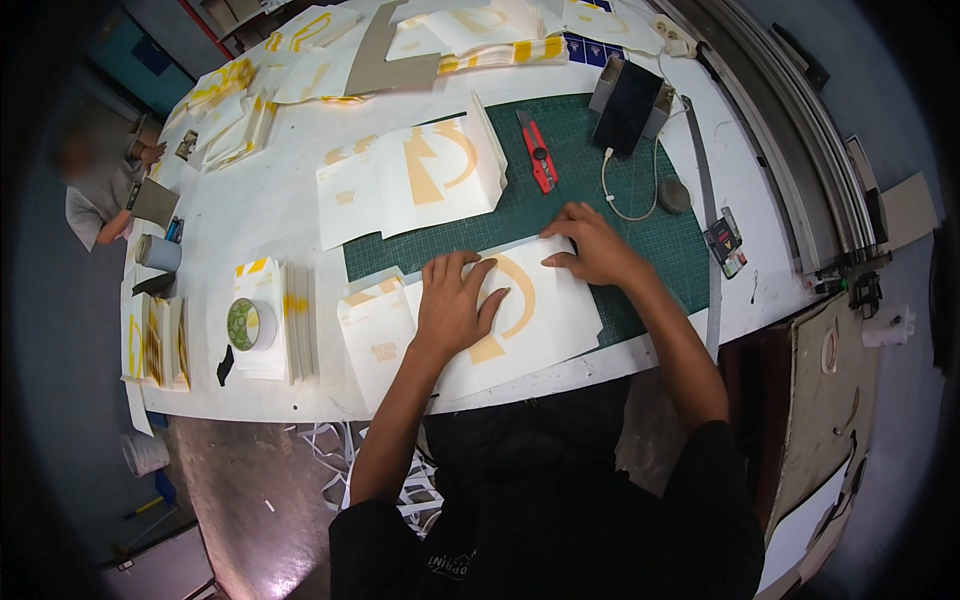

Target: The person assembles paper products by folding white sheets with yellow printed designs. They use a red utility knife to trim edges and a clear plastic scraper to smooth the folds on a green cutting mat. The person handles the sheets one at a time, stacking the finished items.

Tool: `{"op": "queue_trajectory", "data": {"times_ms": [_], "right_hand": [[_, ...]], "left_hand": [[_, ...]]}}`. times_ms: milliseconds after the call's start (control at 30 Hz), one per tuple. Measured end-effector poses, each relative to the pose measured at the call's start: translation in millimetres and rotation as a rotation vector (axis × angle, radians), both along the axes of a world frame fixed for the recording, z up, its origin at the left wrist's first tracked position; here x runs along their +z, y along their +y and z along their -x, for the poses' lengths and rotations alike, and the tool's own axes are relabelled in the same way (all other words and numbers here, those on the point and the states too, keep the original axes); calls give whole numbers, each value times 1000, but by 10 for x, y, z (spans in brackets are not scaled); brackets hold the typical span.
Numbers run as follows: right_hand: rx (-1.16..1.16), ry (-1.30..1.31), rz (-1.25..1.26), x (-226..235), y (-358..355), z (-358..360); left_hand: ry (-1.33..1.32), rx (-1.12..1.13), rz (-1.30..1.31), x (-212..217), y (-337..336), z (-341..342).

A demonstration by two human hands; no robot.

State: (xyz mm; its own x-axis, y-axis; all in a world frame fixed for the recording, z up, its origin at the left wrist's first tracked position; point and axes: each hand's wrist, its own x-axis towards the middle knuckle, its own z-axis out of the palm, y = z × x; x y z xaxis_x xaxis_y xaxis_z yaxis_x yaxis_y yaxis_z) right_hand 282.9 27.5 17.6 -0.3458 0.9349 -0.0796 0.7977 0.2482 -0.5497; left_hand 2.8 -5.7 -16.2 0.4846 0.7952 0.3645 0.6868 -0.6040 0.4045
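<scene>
A white printed paper piece (550, 318) with a pale orange design lies along the near edge of the green cutting mat (640, 290), overlapping the white table. Spread on its upper left part is my left hand (456, 302), fingertips at the far edge and thumb apart. My right hand (598, 248) touches the far edge near the right corner; its thumb rests on the paper, with a gap to the fingers. A second printed piece (420, 180) with a raised right flap lies farther back. Beside it on the mat is a red utility knife (540, 160).
A tablet-like dark device (626, 105) with a white cable leans at the mat's far right. A long metal ruler (702, 200) borders the mat. Left are a round tape roll (250, 324) on stacked paper and a co-worker (100, 180). More printed sheets (480, 35) cover the far side.
</scene>
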Motion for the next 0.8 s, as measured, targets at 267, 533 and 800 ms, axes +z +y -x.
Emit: {"op": "queue_trajectory", "data": {"times_ms": [267,533,800], "right_hand": [[18,25,-22,-112,38,-61],[1,45,78,-21,78,-33],[-2,54,51,-62,71,-43]], "left_hand": [[0,-3,0,12,5,-18],[-7,0,2,17,1,-20],[-11,0,-11,13,1,-27]]}}
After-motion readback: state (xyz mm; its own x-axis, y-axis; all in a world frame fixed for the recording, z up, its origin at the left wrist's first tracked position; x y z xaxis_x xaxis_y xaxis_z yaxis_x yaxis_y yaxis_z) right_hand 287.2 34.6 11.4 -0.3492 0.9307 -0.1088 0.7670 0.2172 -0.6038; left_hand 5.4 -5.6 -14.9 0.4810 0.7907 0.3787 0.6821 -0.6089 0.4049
